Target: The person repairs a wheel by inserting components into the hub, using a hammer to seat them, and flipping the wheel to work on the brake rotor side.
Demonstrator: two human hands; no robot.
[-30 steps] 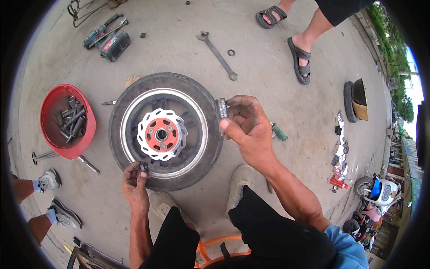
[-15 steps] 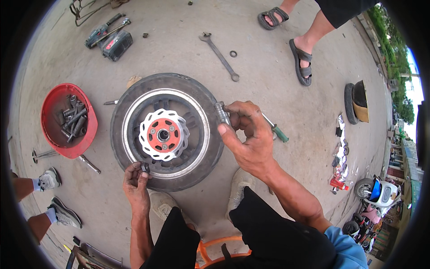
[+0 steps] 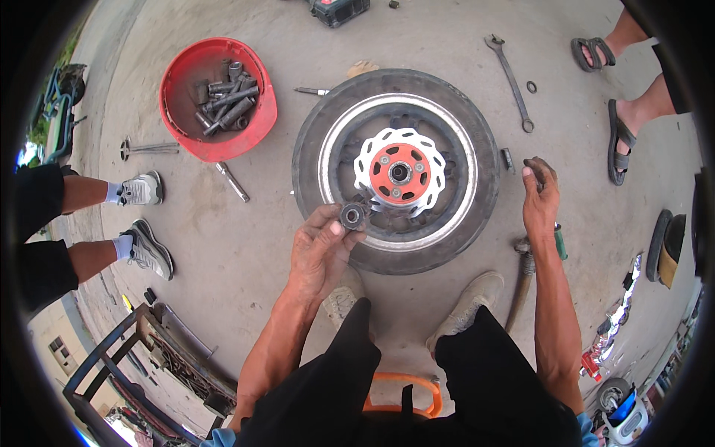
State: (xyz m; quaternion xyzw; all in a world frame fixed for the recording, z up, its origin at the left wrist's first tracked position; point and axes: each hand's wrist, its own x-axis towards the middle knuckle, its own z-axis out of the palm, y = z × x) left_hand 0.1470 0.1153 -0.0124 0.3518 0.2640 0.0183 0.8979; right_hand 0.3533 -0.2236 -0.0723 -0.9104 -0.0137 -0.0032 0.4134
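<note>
My left hand [image 3: 316,249] is closed on a small bearing [image 3: 352,216], a dark ring with a paler centre, held up over the near left part of the wheel. The wheel [image 3: 473,123] lies flat before my feet, its black tyre around a silver rim. At its hub sit a wavy silver brake disc [image 3: 421,206] and a red plate [image 3: 378,179] around a dark central hole. To the right of the tyre, my right hand [image 3: 542,195] hovers with loosely bent fingers and seems to hold nothing. Between that hand and the tyre, a short metal cylinder [image 3: 508,160] lies on the ground.
A red helmet [image 3: 173,123] holds several sockets. Around the wheel lie a wrench [image 3: 510,82], a metal ring [image 3: 532,87], a hammer [image 3: 523,272] and a green-handled tool [image 3: 560,242]. Other people's feet stand left [image 3: 141,190] and right [image 3: 617,141]. A dark metal frame [image 3: 112,365] stands lower left.
My right hand has let go of the metal cylinder, which now lies beside the tyre. My left hand has lifted the bearing and turned its round face up. The view has swung left.
</note>
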